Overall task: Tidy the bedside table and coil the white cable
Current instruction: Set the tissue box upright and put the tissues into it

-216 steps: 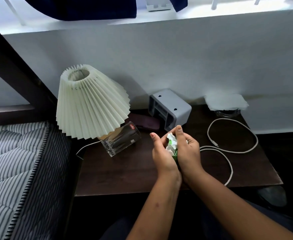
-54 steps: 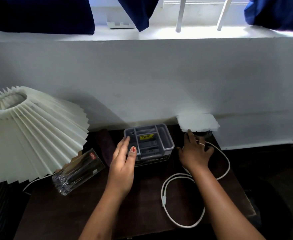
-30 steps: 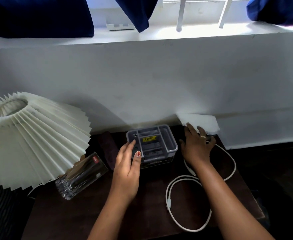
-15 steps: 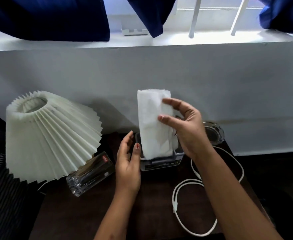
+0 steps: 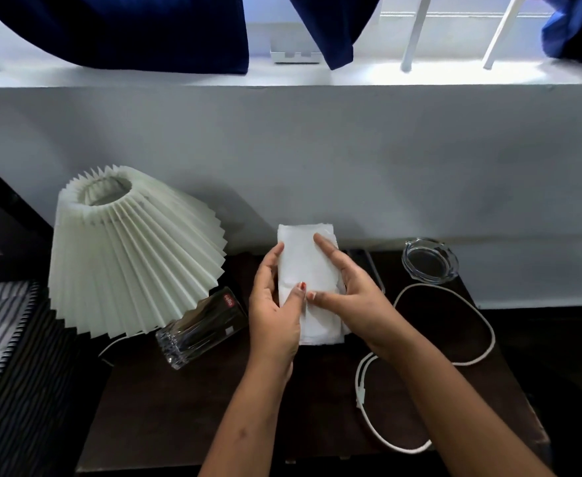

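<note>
Now both hands, left hand (image 5: 273, 311) and right hand (image 5: 346, 297), pinch the folded white paper napkin (image 5: 305, 270), lifted off the clear glass ashtray (image 5: 430, 264), probably folding; white cable (image 5: 454, 346) uncoiled.

The front left of the bedside table (image 5: 186, 418) is bare dark wood, open to a reach from the near edge. Further back on the left, the pleated lamp shade (image 5: 135, 256) overhangs a drinking glass (image 5: 202, 327) lying on its side, closing that corner. The middle is taken by both hands, the left hand (image 5: 272, 311) and right hand (image 5: 348, 297), around a folded white tissue (image 5: 303, 270). On the right, the white cable (image 5: 454, 359) sprawls in loose loops, and a glass ashtray (image 5: 430, 263) fills the back right corner against the wall (image 5: 351, 166).
</note>
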Available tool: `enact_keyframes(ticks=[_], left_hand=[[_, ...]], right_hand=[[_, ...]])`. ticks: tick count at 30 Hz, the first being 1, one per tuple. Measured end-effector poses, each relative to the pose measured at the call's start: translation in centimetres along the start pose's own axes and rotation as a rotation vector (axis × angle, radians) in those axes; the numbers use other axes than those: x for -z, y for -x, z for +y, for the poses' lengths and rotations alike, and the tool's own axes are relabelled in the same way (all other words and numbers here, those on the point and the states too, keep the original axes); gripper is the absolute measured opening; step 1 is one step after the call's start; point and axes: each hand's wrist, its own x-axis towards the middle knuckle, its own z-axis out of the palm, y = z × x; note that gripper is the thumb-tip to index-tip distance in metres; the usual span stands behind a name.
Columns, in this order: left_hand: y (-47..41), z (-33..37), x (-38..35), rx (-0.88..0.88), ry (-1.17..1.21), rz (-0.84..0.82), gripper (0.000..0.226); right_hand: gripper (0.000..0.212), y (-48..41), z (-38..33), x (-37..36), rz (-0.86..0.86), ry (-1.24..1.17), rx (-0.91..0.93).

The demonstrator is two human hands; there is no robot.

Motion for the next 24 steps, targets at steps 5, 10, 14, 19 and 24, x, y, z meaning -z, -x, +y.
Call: enact_keyframes(ticks=[5,10,14,19,24], left_hand=[[0.3,0.1,-0.5,0.062,0.018,-0.080,0.053],[0.8,0.7,-1.2,0.147,0.119,-0.203,0.044],[0.9,1.1,-1.1,0.143,0.201,-0.230,0.041],[0.8,1.5,-0.6,0.141,0.328,-0.180,0.047],[0.3,1.2,-0.4,0.136,0.343,-0.164,0.044]], right_hand=[[0.074,-0.4,0.6,-0.1,0.218,0.426,0.129],[0.062,-0.3,1.2,-0.8,0.367,0.648,0.314],[0.058,-0.2,1.5,-1.6,0.271,0.513,0.370],[0.091,0.1,1.5,-1.7,0.262,0.414,0.329],[0.083,-0.3,1.7,-0.9,0.338,0.326,0.320]])
